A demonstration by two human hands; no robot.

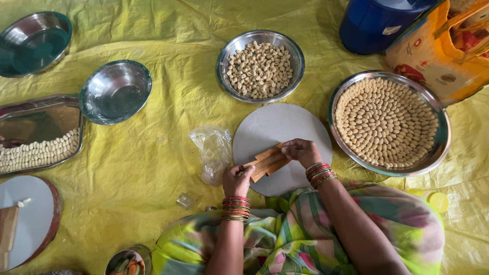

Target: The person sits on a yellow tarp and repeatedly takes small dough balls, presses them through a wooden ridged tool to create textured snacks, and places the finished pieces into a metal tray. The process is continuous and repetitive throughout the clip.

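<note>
Head view: small ridged wooden board [266,162] gripped at both ends over a round grey slab [275,127].

Seen from above: left hand [236,180] clenched on the board's lower end, thumb pressed on top; right hand [301,151] pinching the upper end. Pale brown, rectangular, scored with fine parallel grooves, tilted up toward the right, lying just over the slab's near edge. Beside it, a crumpled clear plastic bag [213,152]. Beyond, a round steel bowl of loose beige shaped dough pieces [260,69]; right, a wide steel plate [441,133] with pieces laid in rings. All on a yellow sheet [153,168].
</note>
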